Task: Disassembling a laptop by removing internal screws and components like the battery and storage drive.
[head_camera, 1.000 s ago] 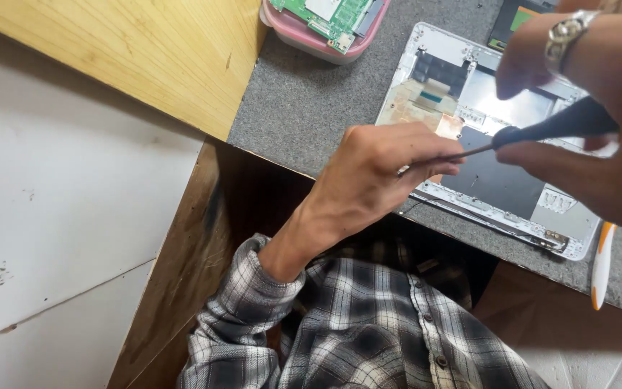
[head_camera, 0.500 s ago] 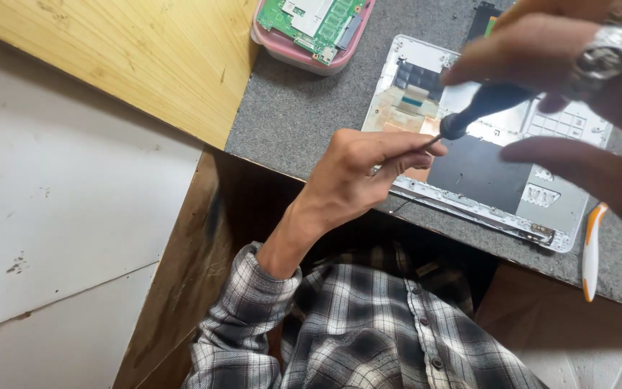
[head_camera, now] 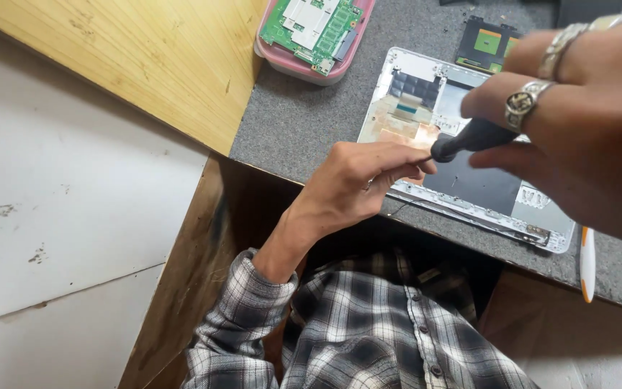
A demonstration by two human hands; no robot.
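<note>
While the right hand (head_camera: 577,122) is gripping a black screwdriver (head_camera: 469,138), the left hand (head_camera: 358,187) is pinching its tip.
Both sets of fingers are closing tight, and the open white device (head_camera: 469,194) is lying just under them on the grey surface (head_camera: 304,122).

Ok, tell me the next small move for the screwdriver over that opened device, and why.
Probably lower the screwdriver tip straight down onto the spot that the left hand is steadying. The right hand grips the dark handle above the opened white device, and the left fingertips pinch near the shaft end close to the coppery patch. Whether the tip already touches is hidden.
</note>
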